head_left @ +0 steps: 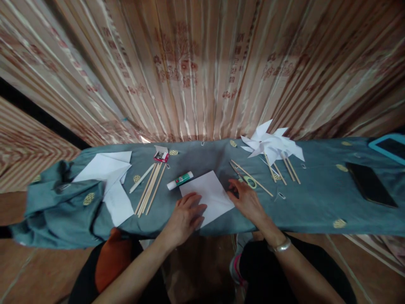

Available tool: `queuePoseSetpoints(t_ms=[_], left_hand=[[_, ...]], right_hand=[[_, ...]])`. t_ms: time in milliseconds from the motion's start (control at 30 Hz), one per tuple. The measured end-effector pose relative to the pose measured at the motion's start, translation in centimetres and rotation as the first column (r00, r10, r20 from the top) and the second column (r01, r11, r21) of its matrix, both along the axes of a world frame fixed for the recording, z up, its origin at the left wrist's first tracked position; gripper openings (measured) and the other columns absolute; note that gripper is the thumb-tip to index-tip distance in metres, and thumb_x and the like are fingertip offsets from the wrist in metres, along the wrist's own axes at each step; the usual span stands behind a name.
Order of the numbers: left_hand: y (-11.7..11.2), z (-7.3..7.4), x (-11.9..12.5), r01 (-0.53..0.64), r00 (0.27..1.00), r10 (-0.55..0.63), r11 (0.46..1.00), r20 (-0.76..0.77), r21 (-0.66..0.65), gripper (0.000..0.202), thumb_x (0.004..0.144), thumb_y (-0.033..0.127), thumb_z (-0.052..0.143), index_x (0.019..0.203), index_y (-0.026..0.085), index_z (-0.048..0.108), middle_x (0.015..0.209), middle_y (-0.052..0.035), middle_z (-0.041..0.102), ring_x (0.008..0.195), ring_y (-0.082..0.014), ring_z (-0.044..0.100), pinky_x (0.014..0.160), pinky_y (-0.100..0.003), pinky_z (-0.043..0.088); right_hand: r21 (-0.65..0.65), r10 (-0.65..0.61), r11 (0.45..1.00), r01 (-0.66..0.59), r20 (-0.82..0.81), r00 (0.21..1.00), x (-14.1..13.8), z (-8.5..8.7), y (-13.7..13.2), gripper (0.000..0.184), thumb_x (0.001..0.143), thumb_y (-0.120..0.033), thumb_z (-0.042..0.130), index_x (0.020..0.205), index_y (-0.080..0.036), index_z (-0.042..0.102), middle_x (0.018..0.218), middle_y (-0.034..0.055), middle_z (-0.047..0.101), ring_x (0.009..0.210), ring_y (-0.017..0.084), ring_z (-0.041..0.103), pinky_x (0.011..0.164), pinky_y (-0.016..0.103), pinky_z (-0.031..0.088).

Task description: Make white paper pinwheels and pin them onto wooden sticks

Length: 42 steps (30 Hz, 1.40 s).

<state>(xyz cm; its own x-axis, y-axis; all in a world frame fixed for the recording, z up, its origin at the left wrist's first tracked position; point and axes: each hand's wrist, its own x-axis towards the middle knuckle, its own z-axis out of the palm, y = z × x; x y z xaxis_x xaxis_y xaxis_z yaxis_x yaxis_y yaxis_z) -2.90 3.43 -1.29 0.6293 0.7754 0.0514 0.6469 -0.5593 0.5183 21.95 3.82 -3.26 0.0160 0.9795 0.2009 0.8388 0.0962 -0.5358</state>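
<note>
A white square of paper (211, 192) lies on the blue-grey cloth (316, 198) in front of me. My left hand (186, 216) rests flat on the paper's near left part, fingers stretched out. My right hand (246, 199) lies at the paper's right corner, fingers spread, touching its edge and nearest to the scissors (247, 179) with yellow-green handles. A glue stick (179, 180) with a green label lies just left of the paper.
Several wooden sticks (150, 188) and a small red box (161, 155) lie at left, beside more white sheets (107, 173). Finished white paper pinwheels (272, 145) on sticks lie at the back right. A black phone (370, 184) and a tablet (390, 147) are far right. A curtain hangs behind.
</note>
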Motion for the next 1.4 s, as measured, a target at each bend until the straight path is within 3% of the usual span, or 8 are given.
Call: queuePoseSetpoints(t_ms=[267,433,667,833,1000,1133,1267,1400], left_hand=[[0.2,0.2,0.0,-0.007,1.000,0.007,1.000,-0.003,-0.023,0.033,0.083,0.021,0.064,0.116,0.025,0.064,0.131,-0.0083,0.056,0.127,-0.0291,0.043,0.101,-0.050,0.039],[0.4,0.6,-0.1,-0.019,0.999,0.020,1.000,0.038,-0.004,0.031,0.084,0.024,0.063,0.115,0.021,0.064,0.128,-0.0109,0.058,0.121,-0.0283,0.049,0.098,-0.048,0.043],[4.2,-0.3,-2.3,-0.404,0.915,0.388,0.870,0.114,0.282,0.038,0.085,0.013,0.055,0.122,0.016,0.058,0.135,-0.0143,0.052,0.128,-0.0315,0.044,0.102,-0.050,0.040],[6.1,-1.4,-3.5,-0.422,0.906,0.417,0.881,0.072,0.212,0.034,0.084,0.009,0.055,0.117,0.016,0.061,0.110,-0.0097,0.068,0.107,-0.0264,0.060,0.094,-0.044,0.048],[7.0,-1.5,-4.5,-0.505,0.862,0.498,0.822,0.098,0.263,0.030,0.086,0.017,0.055,0.116,0.015,0.061,0.111,-0.0116,0.068,0.105,-0.0277,0.062,0.095,-0.044,0.050],[5.9,-0.6,-4.9,-0.412,0.906,0.415,0.821,0.083,0.396,0.045,0.085,0.019,0.057,0.129,0.016,0.053,0.131,-0.0152,0.056,0.122,-0.0316,0.051,0.102,-0.051,0.044],[3.3,-0.5,-4.3,-0.131,0.987,0.158,0.898,-0.029,0.420,0.055,0.078,0.002,0.050,0.130,0.018,0.053,0.141,-0.0151,0.047,0.128,-0.0320,0.044,0.099,-0.053,0.044],[2.2,-0.9,-3.6,-0.017,0.998,0.036,0.928,-0.043,0.373,0.033,0.085,0.007,0.052,0.111,0.021,0.066,0.135,-0.0111,0.054,0.126,-0.0294,0.046,0.098,-0.050,0.045]], right_hand=[[-0.043,-0.049,0.998,0.043,-0.144,0.988,0.6,0.6,0.2,0.031,0.087,-0.031,0.046,0.111,-0.019,0.062,0.094,0.0090,0.073,0.084,0.024,0.069,0.079,0.038,0.054],[0.010,0.016,1.000,-0.016,-0.007,1.000,0.3,-0.1,-0.2,0.035,0.084,-0.034,0.053,0.114,-0.017,0.061,0.098,0.0119,0.071,0.089,0.027,0.066,0.084,0.045,0.051],[0.004,0.032,0.999,-0.032,0.000,0.999,0.6,-0.9,-0.1,0.035,0.085,-0.031,0.051,0.115,-0.017,0.059,0.099,0.0122,0.070,0.088,0.027,0.065,0.082,0.044,0.053],[0.030,0.053,0.998,-0.054,0.037,0.998,0.6,-0.9,-0.2,0.034,0.086,-0.030,0.051,0.116,-0.015,0.059,0.098,0.0127,0.069,0.089,0.027,0.066,0.083,0.044,0.053],[0.069,0.071,0.995,-0.077,0.076,0.995,0.6,-1.0,-0.3,0.033,0.088,-0.028,0.050,0.117,-0.015,0.058,0.098,0.0123,0.070,0.091,0.028,0.065,0.084,0.044,0.053],[0.096,0.079,0.991,-0.089,0.098,0.992,0.5,-0.9,-0.5,0.032,0.089,-0.027,0.047,0.117,-0.016,0.057,0.099,0.0125,0.069,0.093,0.028,0.064,0.084,0.045,0.052],[0.104,0.076,0.991,-0.086,0.090,0.993,0.6,-0.9,-0.5,0.032,0.089,-0.027,0.046,0.117,-0.017,0.057,0.099,0.0122,0.070,0.093,0.028,0.065,0.084,0.046,0.053],[0.112,0.101,0.987,-0.111,0.086,0.991,0.9,-0.9,-0.6,0.039,0.084,-0.014,0.041,0.119,-0.018,0.058,0.103,0.0109,0.069,0.098,0.027,0.064,0.089,0.046,0.052]])
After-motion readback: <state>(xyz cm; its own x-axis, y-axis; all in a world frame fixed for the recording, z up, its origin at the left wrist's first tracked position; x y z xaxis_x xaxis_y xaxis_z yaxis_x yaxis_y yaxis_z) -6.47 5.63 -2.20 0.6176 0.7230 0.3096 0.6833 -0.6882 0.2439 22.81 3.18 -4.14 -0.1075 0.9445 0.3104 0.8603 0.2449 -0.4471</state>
